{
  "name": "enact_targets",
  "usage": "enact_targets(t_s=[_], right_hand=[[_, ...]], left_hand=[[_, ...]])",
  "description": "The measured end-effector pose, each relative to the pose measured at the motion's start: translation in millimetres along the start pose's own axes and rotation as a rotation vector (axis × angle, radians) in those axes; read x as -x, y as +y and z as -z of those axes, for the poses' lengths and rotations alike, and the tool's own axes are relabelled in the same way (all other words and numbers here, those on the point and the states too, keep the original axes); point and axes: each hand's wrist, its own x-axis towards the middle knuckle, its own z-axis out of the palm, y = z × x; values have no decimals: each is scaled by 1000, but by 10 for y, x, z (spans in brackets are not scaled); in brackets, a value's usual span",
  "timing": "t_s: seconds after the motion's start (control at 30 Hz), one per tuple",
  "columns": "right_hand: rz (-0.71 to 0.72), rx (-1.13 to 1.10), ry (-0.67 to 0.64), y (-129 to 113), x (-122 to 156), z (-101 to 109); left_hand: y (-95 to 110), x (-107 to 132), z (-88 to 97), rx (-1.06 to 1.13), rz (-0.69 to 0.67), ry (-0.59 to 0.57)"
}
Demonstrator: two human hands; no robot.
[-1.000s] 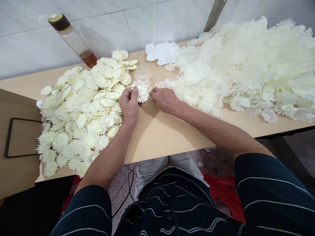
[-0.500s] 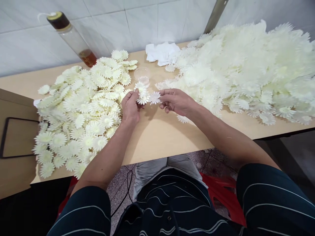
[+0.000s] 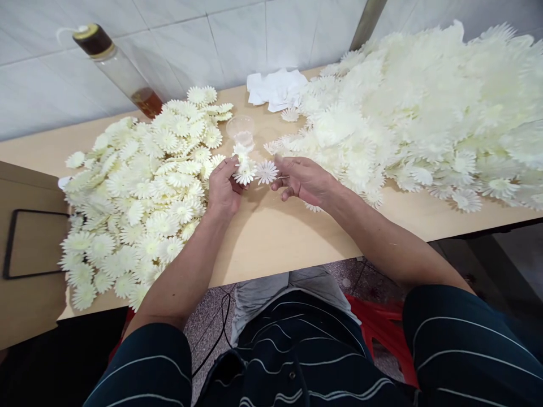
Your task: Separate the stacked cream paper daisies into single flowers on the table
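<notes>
My left hand (image 3: pixel 224 183) pinches pale artificial flowers (image 3: pixel 245 170) between thumb and fingers, their petals facing up. Close by on the right, my right hand (image 3: pixel 303 178) grips the edge of a single white flower (image 3: pixel 267 172) with its fingertips. The two lots of petals nearly meet above the table; whether they touch I cannot tell. Left of my left hand lies a heap of cream flowers (image 3: pixel 139 198). A larger, paler flower heap (image 3: pixel 407 118) spreads beyond my right hand.
A small clear plastic cup (image 3: pixel 240 127) stands behind my hands, with crumpled white tissue (image 3: pixel 275 89) farther back. At the back left, a bottle (image 3: pixel 123 73) with amber liquid leans by the tiled wall. A brown box (image 3: pixel 34 243) borders the left side of the wooden table (image 3: pixel 263 243).
Both hands stay in nearly the same place with the flowers. The right hand's fingers have shifted slightly around the white flower. The whole view has moved a little.
</notes>
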Motion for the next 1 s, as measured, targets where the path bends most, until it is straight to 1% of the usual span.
enact_targets(t_s=[0.13, 0.23, 0.37, 0.5, 0.57, 0.67, 0.77, 0.9, 1.0], right_hand=[[62, 131, 42, 80, -16, -22], [158, 253, 136, 108, -19, -33], [283, 394, 273, 122, -20, -36], [319, 423, 325, 132, -21, -41], [297, 405, 311, 126, -18, -41], [253, 325, 256, 101, -8, -36], [193, 215, 194, 64, 3, -36], [93, 84, 130, 10, 23, -43], [85, 46, 117, -28, 34, -34]], left_hand=[[27, 17, -15, -33, 10, 4], [109, 53, -36, -31, 20, -24], [222, 138, -60, -25, 113, -124], [194, 206, -82, -64, 208, -237], [147, 208, -90, -88, 221, -260], [100, 183, -94, -99, 203, -243], [93, 164, -90, -98, 184, -216], [100, 160, -85, -112, 179, -214], [99, 148, -83, -106, 183, -202]])
